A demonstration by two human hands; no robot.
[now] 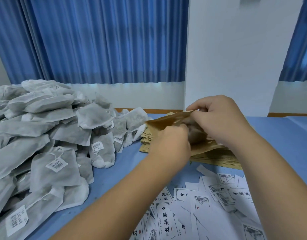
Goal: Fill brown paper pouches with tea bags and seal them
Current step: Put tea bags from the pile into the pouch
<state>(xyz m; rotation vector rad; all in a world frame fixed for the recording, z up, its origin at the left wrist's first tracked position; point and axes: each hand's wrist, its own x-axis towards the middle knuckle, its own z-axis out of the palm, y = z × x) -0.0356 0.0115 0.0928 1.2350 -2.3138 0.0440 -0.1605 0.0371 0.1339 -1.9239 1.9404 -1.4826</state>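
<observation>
Currently both hands work one brown pouch (166, 122), held just above the pouch stack (217, 159). Right hand (218, 118) pinches the upper lip and left hand (172, 143) curls round the lower edge, likely spreading the mouth for filling. Tea bag pile (45, 135) sits close on the left for short reaches.
</observation>
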